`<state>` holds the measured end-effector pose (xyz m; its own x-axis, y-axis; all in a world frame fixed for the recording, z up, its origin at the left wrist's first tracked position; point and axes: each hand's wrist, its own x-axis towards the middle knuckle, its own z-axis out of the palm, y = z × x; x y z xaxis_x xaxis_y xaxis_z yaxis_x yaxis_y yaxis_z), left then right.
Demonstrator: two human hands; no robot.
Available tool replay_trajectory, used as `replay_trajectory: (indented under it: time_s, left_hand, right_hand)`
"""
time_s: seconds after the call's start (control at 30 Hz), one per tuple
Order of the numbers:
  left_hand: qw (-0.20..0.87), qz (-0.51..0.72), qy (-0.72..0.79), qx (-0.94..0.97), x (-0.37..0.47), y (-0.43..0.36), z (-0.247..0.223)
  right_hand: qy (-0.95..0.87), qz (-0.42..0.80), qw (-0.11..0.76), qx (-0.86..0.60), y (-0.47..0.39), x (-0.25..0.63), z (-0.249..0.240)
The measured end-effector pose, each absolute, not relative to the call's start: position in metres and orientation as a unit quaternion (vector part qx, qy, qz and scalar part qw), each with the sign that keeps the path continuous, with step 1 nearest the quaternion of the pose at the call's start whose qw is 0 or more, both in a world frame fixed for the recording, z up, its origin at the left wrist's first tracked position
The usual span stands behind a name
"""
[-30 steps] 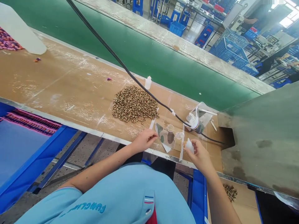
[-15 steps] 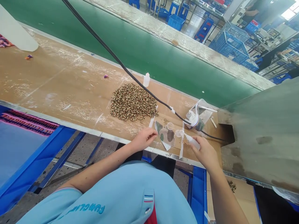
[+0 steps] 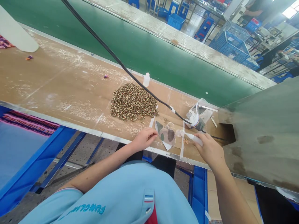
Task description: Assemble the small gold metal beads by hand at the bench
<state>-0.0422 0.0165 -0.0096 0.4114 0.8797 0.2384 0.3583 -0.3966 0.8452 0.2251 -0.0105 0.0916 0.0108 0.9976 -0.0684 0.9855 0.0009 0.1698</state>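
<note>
In my right hand [image 3: 210,148] is a small white squeeze bottle [image 3: 195,139], tilted so that its narrow nozzle points left. The nozzle tip is at a small clear round dish [image 3: 179,133]; I cannot tell whether they touch. Tiny gold-coloured pieces [image 3: 186,141] lie just below the nozzle. My left hand [image 3: 146,137] has its fingertips pinched together at the left edge of a camouflage-patterned piece [image 3: 167,136]; anything between them is hidden or too small to make out. A clear ring-shaped item [image 3: 170,125] rests on that piece's upper edge.
A heap of small gold-and-dark pieces [image 3: 134,102] lies beyond my left hand. Behind it stands another white bottle [image 3: 146,80]. A black cable [image 3: 121,63] crosses over the bench to a bagged container [image 3: 197,119]. A metal housing [image 3: 263,133] bounds the right side.
My right hand has shifted slightly right and away from me, and the bottle in it has turned a little. My left hand has stayed practically still.
</note>
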Motion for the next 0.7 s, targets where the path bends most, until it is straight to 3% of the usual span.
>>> replay_trajectory:
  time_s: [0.7]
  left_hand:
    - [0.366,0.356,0.4,0.762,-0.042,0.017,-0.01]
  right_hand:
    - [0.739,0.078,0.117,0.659,0.0,0.217,0.108]
